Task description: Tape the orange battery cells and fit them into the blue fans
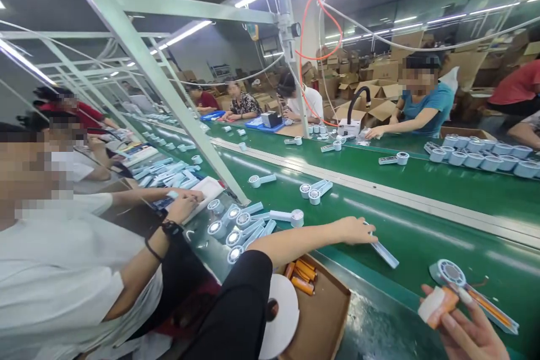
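Observation:
My left hand (355, 230) reaches out over the green conveyor belt, its fingers closed on the head end of a light blue handheld fan housing (386, 254). The handle of that housing points toward the lower right. At the lower right, my right hand (475, 326) pinches an orange battery (448, 302) with a white pad (431, 306) on its end. Just behind these fingers lies another handheld fan (450, 273) on the belt, with orange showing in its open handle and a thin wire beside it.
An open cardboard box (323, 315) holds several orange batteries (302, 275), beside a white round reel (280, 315). Fan housings (242, 219) cluster at the left; fan heads (491, 162) stand in rows at the far right. A slanted metal post (181, 107) crosses the view. Co-workers sit along both sides.

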The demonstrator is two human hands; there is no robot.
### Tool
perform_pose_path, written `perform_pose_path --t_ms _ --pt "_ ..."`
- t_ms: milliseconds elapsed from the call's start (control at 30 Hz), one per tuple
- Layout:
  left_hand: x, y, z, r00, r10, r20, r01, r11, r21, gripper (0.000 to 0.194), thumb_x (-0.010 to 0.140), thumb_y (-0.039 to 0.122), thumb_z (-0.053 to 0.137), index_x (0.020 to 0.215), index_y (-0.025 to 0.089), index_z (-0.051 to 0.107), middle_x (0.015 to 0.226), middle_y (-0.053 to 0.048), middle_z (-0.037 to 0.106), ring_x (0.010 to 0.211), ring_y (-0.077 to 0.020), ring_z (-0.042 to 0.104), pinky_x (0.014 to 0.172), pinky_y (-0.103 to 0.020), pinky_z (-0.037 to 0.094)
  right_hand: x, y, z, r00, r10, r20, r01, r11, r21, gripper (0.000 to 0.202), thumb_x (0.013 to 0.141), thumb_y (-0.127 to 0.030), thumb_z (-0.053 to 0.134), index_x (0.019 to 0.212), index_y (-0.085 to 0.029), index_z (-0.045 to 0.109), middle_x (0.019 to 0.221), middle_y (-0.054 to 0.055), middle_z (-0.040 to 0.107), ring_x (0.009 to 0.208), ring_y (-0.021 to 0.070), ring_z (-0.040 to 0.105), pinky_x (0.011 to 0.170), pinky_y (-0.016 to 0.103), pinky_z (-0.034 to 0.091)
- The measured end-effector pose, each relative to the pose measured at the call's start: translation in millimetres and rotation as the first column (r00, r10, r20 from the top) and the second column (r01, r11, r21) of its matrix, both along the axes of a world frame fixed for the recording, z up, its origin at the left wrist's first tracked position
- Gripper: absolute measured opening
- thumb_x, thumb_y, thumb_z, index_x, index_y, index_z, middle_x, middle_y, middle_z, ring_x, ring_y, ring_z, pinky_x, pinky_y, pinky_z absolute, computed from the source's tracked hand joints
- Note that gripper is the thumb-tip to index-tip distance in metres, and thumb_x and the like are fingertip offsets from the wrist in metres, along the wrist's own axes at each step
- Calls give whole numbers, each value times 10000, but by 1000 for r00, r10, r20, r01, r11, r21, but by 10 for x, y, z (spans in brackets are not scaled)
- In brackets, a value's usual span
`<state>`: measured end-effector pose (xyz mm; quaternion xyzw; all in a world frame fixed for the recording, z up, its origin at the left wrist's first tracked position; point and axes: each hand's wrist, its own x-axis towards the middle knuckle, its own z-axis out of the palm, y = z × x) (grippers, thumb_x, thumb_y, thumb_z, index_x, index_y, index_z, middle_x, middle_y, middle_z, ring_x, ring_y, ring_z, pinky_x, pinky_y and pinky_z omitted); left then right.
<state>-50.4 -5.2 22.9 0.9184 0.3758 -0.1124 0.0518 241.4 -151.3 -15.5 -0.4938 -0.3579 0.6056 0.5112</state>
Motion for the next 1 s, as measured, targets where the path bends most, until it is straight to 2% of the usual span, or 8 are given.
perform_pose_path --t_ms 100,200,300,400,533,667,800,1000 --pt "181 -105 41 1000 -22 -14 22 1000 -15 419 918 82 558 1208 334 726 1561 -60 535 1424 -375 502 881 -469 587 -187 410 239 996 31 86 -40 994 105 734 670 -569 903 1294 -272 654 1115 145 824 1080 397 782 960 570 651" --pt "381 -55 107 998 62 -33 -64 996 -56 260 817 90 669 987 251 781 1415 -109 658 1307 -411 599 907 -542 568 -331 749 232 964 27 263 -90 969 231 622 640 -586 907 1124 -260 692 1022 128 838 1063 387 789 991 567 635" --pt "481 47 148 995 99 7 -97 985 -141 82 835 182 708 847 230 773 1127 -125 773 1061 -313 719 854 -417 562 -388 897 114 879 -27 476 -154 929 336 525 672 -609 851 1039 -268 696 986 135 837 963 366 809 900 523 668" --pt "439 142 65 989 109 97 -90 980 -179 127 926 263 641 938 251 767 1062 -76 796 985 -252 733 795 -316 527 -375 874 78 758 -13 652 -293 886 358 458 832 -602 700 1080 -217 705 968 151 834 904 329 812 840 483 664" --pt "385 256 -199 968 163 193 -131 977 -166 233 1011 290 522 1124 251 722 1093 -78 792 977 -237 729 803 -286 498 -369 827 132 433 94 897 -544 821 177 353 963 -424 621 1240 -224 710 1054 120 831 961 294 797 872 401 623" --pt "454 195 -279 953 208 219 -172 970 -173 224 1021 310 521 1128 260 712 1104 -68 785 984 -224 727 816 -268 487 -364 744 193 62 80 995 -590 807 -28 355 1019 -306 554 1349 -239 666 1168 109 814 1003 286 784 861 343 580" --pt "534 146 -260 941 248 229 -209 961 -182 204 1005 278 535 1104 263 713 1118 -52 784 990 -208 724 827 -258 483 -358 684 208 -71 90 993 -572 812 -114 378 1068 -268 459 1403 -228 630 1189 109 805 1030 274 776 861 317 552" --pt "635 94 -280 913 318 254 -278 943 -183 217 972 225 538 1094 245 717 1122 -77 781 991 -233 727 838 -291 501 -534 722 210 -225 131 966 -556 796 -238 432 1063 -395 489 1451 -258 618 1220 157 769 1092 289 746 903 347 539"
